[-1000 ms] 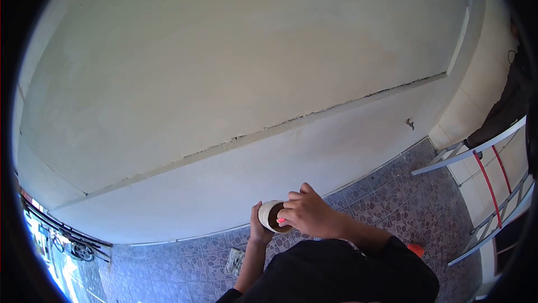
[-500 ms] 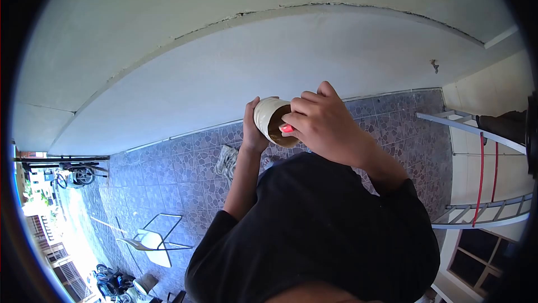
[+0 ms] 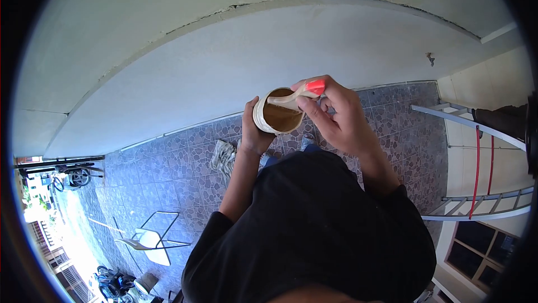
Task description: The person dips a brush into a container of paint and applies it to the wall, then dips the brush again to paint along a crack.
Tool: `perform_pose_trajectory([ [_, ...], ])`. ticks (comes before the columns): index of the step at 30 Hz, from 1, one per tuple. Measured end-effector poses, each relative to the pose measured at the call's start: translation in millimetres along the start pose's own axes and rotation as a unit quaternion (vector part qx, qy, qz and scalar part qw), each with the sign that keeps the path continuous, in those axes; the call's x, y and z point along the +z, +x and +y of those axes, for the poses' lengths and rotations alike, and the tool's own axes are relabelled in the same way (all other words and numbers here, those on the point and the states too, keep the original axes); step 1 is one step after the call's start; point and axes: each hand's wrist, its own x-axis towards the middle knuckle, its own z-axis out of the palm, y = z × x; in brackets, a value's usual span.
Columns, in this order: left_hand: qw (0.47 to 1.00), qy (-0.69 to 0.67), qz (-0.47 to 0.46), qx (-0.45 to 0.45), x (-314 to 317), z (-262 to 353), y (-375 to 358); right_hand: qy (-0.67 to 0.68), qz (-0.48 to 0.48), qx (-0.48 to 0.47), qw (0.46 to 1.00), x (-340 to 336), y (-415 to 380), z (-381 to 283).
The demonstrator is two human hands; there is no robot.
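Holding one pale container (image 3: pixel 259 117), your left hand (image 3: pixel 253 135) wraps its side, mouth facing your right hand (image 3: pixel 343 115). That right hand pinches one red-ended tool (image 3: pixel 287 101), brush-like, between thumb and fingers. The tool's far end sits at the container's mouth, left of your right hand; can't tell whether it touches the brown inside. Step in hand, as you'd judge it: working the tool at the container. Next move probably calls for a firm left grip and a controlled right wrist, so nothing tips. Count: two hands, one container, one tool. Also one crumpled cloth (image 3: pixel 224 156), left of your left hand; one folding chair (image 3: pixel 150 239), farther left; one ladder (image 3: pixel 499 134), well right of your right hand; one tap (image 3: pixel 430 58), ahead and right of it.
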Motion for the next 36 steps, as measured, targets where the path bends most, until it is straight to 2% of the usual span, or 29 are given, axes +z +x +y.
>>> perform_pose_trajectory([
  [1, 0.999, 0.023, -0.047, -0.007, -8.8, 0.3, 3.7, -0.004, -0.002, -0.002, 1.000, 3.6, -0.2, 8.6],
  [3, 0.997, 0.026, -0.070, -0.018, -14.0, -0.6, 5.1, 0.054, 0.069, -0.041, 0.995, 16.4, -2.3, 32.4],
  [4, 0.995, 0.033, -0.092, -0.031, -11.8, 0.1, 4.6, 0.053, 0.068, -0.042, 0.995, 18.0, -2.7, 35.4],
  [5, 0.998, 0.047, -0.044, -0.030, -6.6, -3.6, 4.8, 0.074, 0.087, -0.047, 0.992, 19.9, -3.1, 35.4],
  [8, 0.998, 0.050, 0.009, -0.042, 0.4, -6.4, 4.3, 0.116, 0.109, -0.040, 0.986, 19.6, -5.4, 35.3],
  [11, 0.996, 0.059, 0.021, -0.068, -8.9, -9.7, 9.6, 0.129, 0.113, -0.027, 0.985, 14.3, -6.1, 33.8],
  [16, 0.996, 0.048, -0.005, -0.068, -7.3, -15.2, 14.5, 0.134, 0.135, -0.016, 0.982, 9.2, -4.8, 30.4],
  [18, 0.997, 0.040, -0.006, -0.065, -4.6, -17.7, 15.4, 0.148, 0.200, -0.007, 0.968, 9.6, -2.5, 35.1],
  [21, 0.997, 0.021, -0.032, -0.062, -2.2, -20.0, 17.4, 0.156, 0.217, 0.030, 0.963, 4.1, 0.3, 35.3],
  [26, 0.997, 0.033, 0.012, -0.071, 13.9, -17.9, 17.9, 0.146, 0.178, 0.027, 0.973, -6.2, 1.6, 44.4],
  [29, 0.994, 0.077, -0.029, -0.072, -3.0, -20.6, 28.6, 0.137, 0.137, 0.006, 0.981, -10.5, 3.4, 43.4],
  [32, 0.995, 0.068, 0.003, -0.067, 8.8, -20.6, 31.3, 0.111, 0.109, -0.023, 0.988, -9.8, 5.6, 41.0],
  [36, 0.997, 0.057, -0.004, -0.053, 17.1, -23.9, 37.5, 0.093, 0.091, -0.051, 0.990, -18.4, 9.5, 41.5],
])
